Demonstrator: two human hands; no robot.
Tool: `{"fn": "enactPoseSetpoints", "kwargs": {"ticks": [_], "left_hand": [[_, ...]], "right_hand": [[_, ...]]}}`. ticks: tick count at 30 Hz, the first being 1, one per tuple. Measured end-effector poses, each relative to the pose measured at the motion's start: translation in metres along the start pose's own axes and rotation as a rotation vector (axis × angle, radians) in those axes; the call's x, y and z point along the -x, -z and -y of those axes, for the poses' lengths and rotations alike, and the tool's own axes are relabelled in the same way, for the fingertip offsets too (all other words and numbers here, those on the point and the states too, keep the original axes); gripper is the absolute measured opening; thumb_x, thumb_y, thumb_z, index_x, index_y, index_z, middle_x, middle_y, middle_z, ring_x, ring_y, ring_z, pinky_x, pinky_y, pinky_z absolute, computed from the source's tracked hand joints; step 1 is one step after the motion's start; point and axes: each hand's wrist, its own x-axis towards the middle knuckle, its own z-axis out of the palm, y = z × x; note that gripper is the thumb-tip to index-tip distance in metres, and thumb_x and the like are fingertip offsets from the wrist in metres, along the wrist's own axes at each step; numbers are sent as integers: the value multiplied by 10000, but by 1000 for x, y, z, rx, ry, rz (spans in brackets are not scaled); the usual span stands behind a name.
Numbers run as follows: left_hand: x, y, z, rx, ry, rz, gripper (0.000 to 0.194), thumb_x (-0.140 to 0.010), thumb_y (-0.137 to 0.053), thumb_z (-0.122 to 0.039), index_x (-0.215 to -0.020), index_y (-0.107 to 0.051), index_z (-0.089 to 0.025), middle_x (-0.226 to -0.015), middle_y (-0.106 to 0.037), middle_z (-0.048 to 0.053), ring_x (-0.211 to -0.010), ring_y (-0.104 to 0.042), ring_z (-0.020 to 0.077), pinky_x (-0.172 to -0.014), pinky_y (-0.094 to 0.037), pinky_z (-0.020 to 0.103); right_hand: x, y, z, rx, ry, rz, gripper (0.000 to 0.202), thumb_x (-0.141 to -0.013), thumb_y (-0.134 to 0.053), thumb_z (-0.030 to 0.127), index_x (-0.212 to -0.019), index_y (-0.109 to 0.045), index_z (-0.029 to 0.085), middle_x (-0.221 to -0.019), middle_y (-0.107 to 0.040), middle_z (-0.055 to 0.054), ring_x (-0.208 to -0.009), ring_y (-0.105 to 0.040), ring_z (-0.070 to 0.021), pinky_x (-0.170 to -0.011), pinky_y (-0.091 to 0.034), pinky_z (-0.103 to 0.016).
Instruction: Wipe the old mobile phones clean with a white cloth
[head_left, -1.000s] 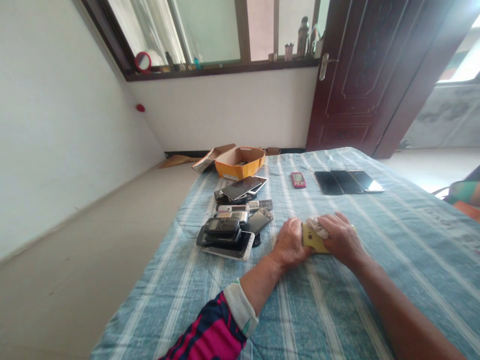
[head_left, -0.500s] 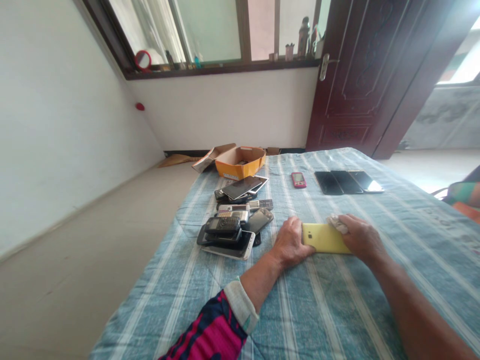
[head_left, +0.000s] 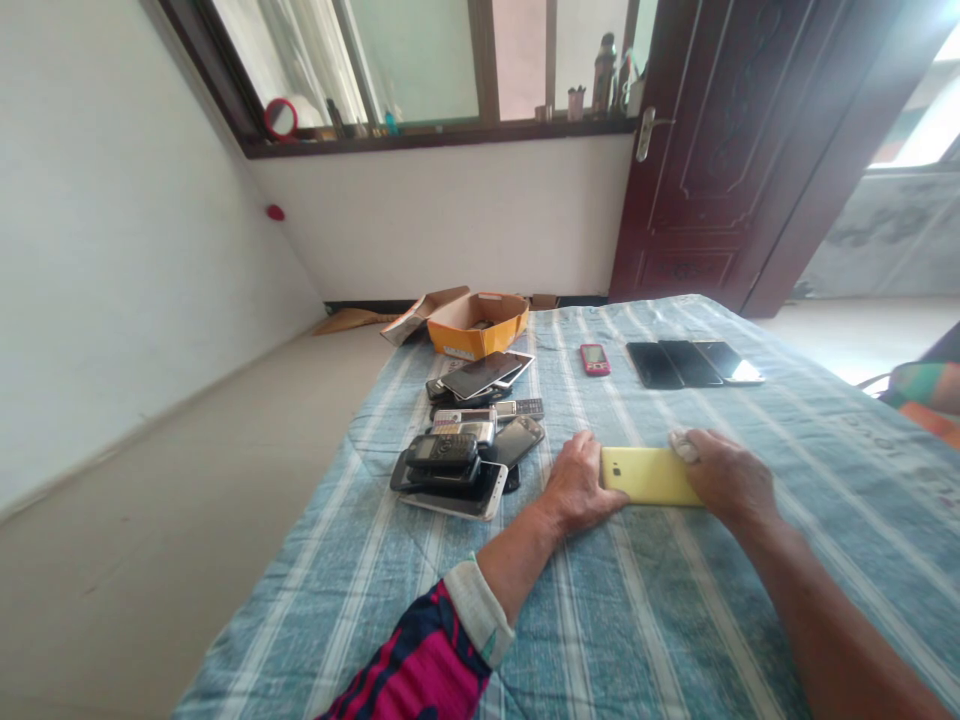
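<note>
- Yellow rectangular plastic phone (head_left: 649, 477): back up on the blue striped cloth-covered bench (head_left: 585, 610).
- Left hand (head_left: 579, 487): fingers gripping the phone's left end.
- Right hand (head_left: 731, 478): fingers bunched round a crumpled white wad (head_left: 683, 447) at its right end.
- Mixed pile of dark and pale phones (head_left: 469, 440): between left hand and open orange cardboard box (head_left: 480, 335).

Soft daylight, hazy glare upper right, mild blur (edges stretched)
</note>
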Motion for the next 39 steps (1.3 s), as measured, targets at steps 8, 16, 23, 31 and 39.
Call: {"fn": "enactPoseSetpoints", "kwargs": {"ticks": [8, 16, 23, 31, 39], "left_hand": [[1, 3, -2, -36, 10, 38, 450, -631, -792, -341, -970, -589, -127, -1322, -489, 194, -1213, -486, 361, -1008, -428, 454], [-1, 2, 3, -101, -117, 38, 495, -684, -755, -334, -1099, -568, -139, -1231, -570, 147, -1164, -520, 311, -1023, -409, 427], [-1, 3, 6, -124, -232, 92, 571, -731, -715, -301, -1248, -521, -156, -1265, -583, 123, -1226, -483, 304, -1051, -386, 436], [0, 4, 8, -136, -272, 81, 478, -739, -713, -307, -1168, -565, -159, -1221, -609, 122, -1185, -516, 295, -1018, -409, 430], [-1, 3, 7, -157, -247, 88, 480, -712, -750, -339, -1121, -576, -156, -1218, -606, 129, -1164, -530, 298, -985, -428, 429]], "right_hand": [[1, 4, 11, 26, -6, 82, 171, -876, -497, 205, -837, -663, 200, -783, -634, -25, -619, -507, -148, -555, -219, -278], [0, -5, 11, -29, 37, 55, 171, -865, -488, 179, -810, -649, 185, -789, -636, -36, -669, -522, -163, -581, -241, -280], [-1, -4, 12, -49, 67, 49, 168, -849, -484, 160, -827, -649, 184, -794, -631, -38, -690, -525, -169, -599, -262, -275], [-2, 0, 11, -70, 60, 71, 180, -851, -471, 150, -831, -645, 191, -805, -635, -29, -705, -541, -161, -597, -266, -267], [0, 28, 21, 54, -29, 265, 233, -882, -434, 216, -869, -667, 212, -877, -682, -43, -682, -588, -168, -562, -236, -280]]}}
